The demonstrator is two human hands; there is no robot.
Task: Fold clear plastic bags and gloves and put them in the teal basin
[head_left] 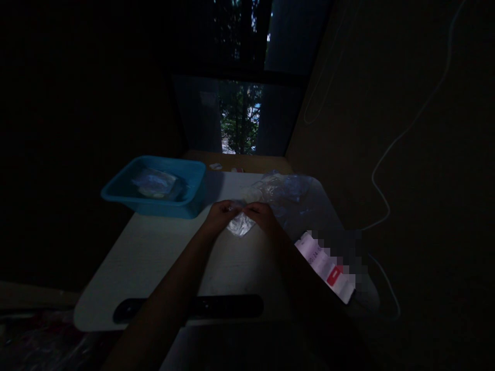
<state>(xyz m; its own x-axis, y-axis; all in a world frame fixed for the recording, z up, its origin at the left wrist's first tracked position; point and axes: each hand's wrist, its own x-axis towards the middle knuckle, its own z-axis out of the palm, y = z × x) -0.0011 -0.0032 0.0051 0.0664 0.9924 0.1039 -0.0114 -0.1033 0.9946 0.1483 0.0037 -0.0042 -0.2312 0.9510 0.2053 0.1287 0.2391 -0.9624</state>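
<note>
The scene is very dark. My left hand (221,212) and my right hand (262,213) meet over the middle of a small white table (154,257). Both are closed in a pinch on the top of a small clear plastic bag (240,224) that hangs just below the fingers. Right behind my right hand lies a heap of clear plastic bags (288,196).
A blue plastic tub (116,191) holding a stack of clear bags (157,183) stands at the table's back left. A lit phone screen (327,265) lies at the right edge. A dark slot (232,306) runs along the near edge. A white cable (386,154) hangs on the right wall.
</note>
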